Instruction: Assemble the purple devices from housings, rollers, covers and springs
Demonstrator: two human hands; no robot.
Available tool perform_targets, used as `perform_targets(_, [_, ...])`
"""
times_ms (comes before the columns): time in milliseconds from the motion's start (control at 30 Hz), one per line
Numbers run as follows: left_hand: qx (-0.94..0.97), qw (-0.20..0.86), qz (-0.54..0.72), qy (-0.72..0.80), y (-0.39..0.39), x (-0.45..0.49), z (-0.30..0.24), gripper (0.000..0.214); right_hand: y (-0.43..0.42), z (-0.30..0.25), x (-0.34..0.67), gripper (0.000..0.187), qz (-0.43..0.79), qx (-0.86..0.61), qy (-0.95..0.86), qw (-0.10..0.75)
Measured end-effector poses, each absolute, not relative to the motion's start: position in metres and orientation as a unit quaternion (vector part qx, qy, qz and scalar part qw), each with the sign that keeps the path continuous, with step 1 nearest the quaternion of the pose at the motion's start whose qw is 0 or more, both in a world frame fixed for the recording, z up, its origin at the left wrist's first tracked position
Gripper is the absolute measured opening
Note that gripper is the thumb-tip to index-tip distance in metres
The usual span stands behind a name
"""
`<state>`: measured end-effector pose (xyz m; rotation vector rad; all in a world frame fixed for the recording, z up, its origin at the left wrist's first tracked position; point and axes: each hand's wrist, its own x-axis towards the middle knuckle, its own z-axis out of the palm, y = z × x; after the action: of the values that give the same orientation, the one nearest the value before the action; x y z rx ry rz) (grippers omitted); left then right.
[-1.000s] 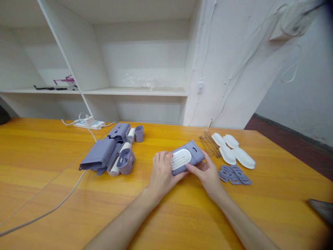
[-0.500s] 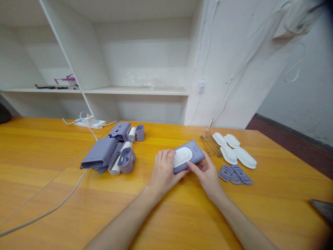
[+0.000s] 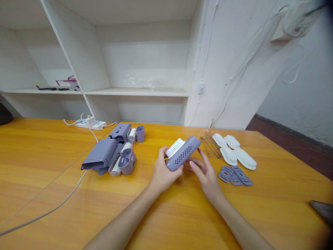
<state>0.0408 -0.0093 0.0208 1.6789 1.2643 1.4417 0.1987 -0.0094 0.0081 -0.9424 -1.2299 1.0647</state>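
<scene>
A grey-purple plastic brush [image 3: 186, 152] with white bristles [image 3: 175, 148] is held tilted above the table, its row of small side holes facing me. My left hand [image 3: 163, 173] is closed around its left end, thumb below and fingers behind. Close to the right end, my right hand [image 3: 206, 173] has its thumb and fingers apart. Its index fingertip is at the brush's lower edge; whether it touches I cannot tell. To the right lie several white oval plastic pieces [image 3: 229, 155], several flat grey-purple ring-like pieces [image 3: 235, 174] and thin metal springs [image 3: 210, 144].
Grey-purple housings [image 3: 100, 152] and small cups [image 3: 127, 161] with white cylinders stand at left on the wooden table [image 3: 166, 222]. Behind them is a power strip [image 3: 96, 124] with cables crossing the left side. A dark flat device [image 3: 322, 210] lies at the right edge. White shelves [image 3: 135, 91] rise behind.
The brush has been turned so its bristles point up and left and its holed side shows. My right fingers have come off its face and spread; my left hand keeps hold.
</scene>
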Motion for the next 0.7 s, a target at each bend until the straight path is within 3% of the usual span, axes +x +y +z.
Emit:
perform_targets(133, [0.525,0.487,0.536,0.447,-0.011,0.041,0.021,0.056,-0.004,0.005,0.199,0.053,0.431,-0.409,-0.554,0.583])
perform_targets(233, [0.498,0.564,0.506,0.422,-0.011,0.037,0.022,0.057,-0.005,0.01,0.198,0.042,0.47,-0.379,-0.567,0.56])
perform_targets(700, [0.577,0.589,0.471,0.314,-0.007,0.043,0.026,0.044,-0.013,0.009,0.198,0.069,0.472,-0.358,-0.547,0.592])
